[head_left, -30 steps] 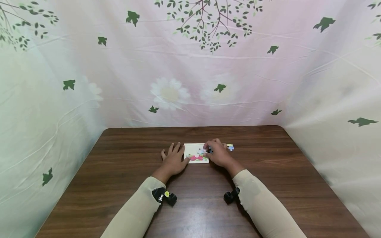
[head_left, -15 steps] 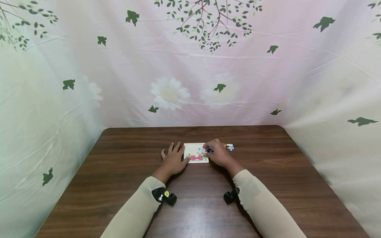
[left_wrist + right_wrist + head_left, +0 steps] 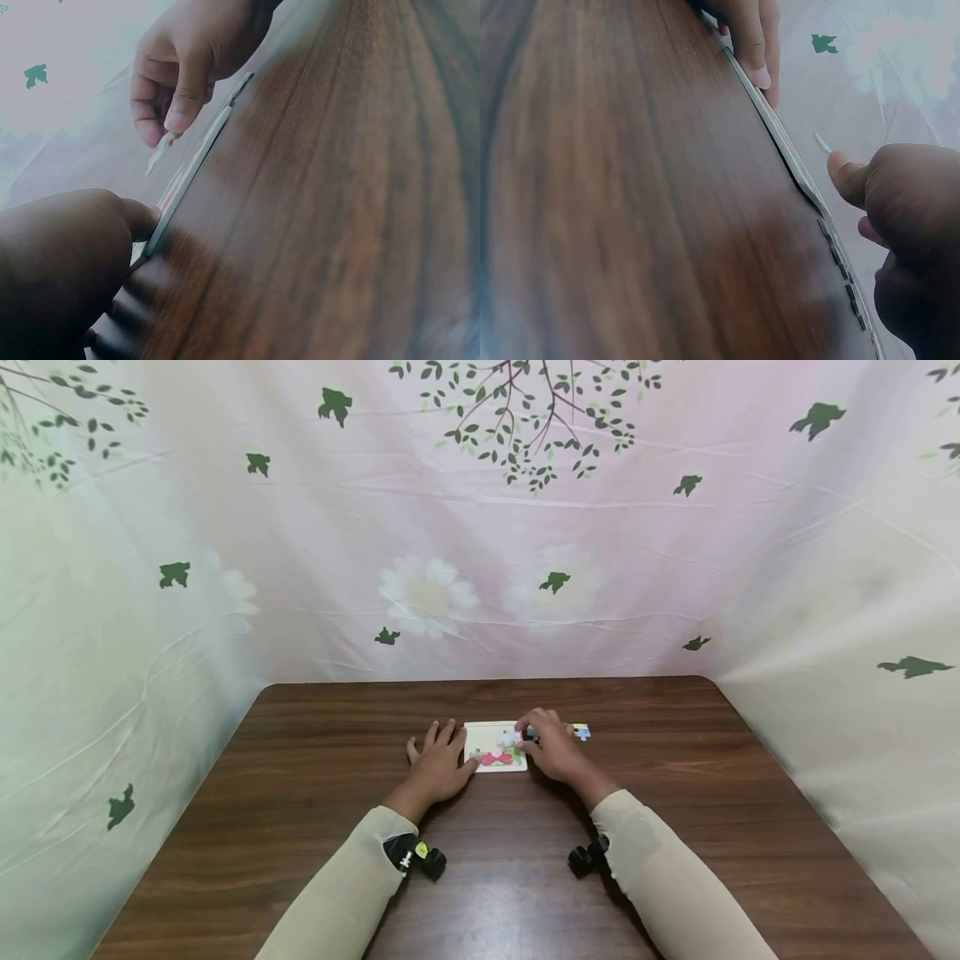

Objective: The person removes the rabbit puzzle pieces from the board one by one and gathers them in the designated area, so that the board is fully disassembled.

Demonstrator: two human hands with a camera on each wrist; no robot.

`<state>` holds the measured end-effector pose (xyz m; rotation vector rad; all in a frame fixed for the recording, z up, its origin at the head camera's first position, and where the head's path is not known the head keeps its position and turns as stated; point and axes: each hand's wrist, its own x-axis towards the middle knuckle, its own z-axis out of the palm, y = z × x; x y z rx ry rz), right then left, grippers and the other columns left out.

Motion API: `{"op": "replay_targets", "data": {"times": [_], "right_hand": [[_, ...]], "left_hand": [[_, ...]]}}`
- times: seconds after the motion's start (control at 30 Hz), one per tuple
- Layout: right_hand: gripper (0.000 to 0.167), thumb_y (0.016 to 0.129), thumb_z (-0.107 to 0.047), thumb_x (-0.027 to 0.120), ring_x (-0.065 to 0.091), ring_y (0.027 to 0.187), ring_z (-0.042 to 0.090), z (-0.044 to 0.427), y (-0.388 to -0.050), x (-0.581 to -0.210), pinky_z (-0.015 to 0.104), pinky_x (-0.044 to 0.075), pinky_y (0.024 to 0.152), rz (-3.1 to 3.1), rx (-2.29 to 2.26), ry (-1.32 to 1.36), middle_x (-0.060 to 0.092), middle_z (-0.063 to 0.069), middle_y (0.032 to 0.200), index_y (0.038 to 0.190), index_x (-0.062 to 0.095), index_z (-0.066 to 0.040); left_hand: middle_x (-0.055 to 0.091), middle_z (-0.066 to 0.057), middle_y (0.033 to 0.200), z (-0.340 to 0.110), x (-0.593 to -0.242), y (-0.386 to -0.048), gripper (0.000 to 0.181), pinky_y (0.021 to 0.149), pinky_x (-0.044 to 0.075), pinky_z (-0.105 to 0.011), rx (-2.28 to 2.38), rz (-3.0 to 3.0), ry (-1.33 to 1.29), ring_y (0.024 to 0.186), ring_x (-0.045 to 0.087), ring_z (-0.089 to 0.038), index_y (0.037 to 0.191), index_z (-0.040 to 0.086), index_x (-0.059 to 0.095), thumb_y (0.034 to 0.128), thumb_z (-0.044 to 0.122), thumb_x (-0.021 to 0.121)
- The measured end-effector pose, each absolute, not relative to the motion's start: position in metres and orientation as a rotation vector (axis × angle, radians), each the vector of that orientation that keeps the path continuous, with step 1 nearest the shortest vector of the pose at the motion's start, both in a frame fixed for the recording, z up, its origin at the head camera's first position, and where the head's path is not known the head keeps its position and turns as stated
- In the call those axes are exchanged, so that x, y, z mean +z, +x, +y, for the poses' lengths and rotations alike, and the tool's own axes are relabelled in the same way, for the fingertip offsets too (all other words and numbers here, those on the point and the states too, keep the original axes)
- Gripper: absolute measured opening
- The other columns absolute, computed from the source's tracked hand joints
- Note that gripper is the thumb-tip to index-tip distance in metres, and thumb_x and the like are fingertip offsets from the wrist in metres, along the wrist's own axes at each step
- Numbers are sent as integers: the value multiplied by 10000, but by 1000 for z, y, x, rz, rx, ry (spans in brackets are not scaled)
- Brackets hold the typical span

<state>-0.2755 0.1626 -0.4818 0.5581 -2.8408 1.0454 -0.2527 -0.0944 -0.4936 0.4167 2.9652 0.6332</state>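
On the tabletop (image 3: 495, 835), a puzzle board (image 3: 482, 735) partly filled

Toward the far side of the tabletop, the puzzle board lies flat between the two hands; pink shapes with green about them run along its near edge, and a pale bluish patch sits beyond them at the right; the rest, chiefly the far left, looks plain white, so I judge the work to be around halfway at most, with the far part left to fill. The left hand (image 3: 438, 768) lies at the board's left side, fingers spread wide, thumb at its near left corner; the right hand (image 3: 553, 748) is at the board's right edge, and the left wrist view shows its fingers narrowed in a pinch on one piece (image 3: 159, 154), held just above the board. Loose pieces (image 3: 582, 732) lie to the right, partly hidden by the right hand; I cannot tell their number, but they seem to be what remains.

Around this, the tabletop is dark brown wood grain with rounded far corners and a soft shine near the person; pale cloth (image 3: 637, 568) hangs behind it and on both sides, creased, printed with leafy branches (image 3: 553, 393), white flowers (image 3: 427, 596) and green birds (image 3: 555, 582).
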Motion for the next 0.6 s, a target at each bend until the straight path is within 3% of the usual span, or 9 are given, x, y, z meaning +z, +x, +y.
{"op": "replay_targets", "data": {"times": [0.23,0.6], "right_hand": [[170,1064,-159,712,450,1400,394,177,-277,-485,712,252,1064,-2802,1058,573,612,125,1401,1227,674,-124],[178,1000,-103,774,465,1345,426,199,-276,-485,667,262,1002,-2726,1060,529,629,179,1376,1162,704,-80]], "left_hand": [[206,-128,1840,-93,-497,-255,731,1268,46,-815,648,2962,424,1720,92,-424,1739,177,330,1118,497,545],[233,-134,1831,-93,-497,-254,723,1263,66,-819,653,2982,424,1715,116,-431,1729,172,356,1118,511,540]]}}
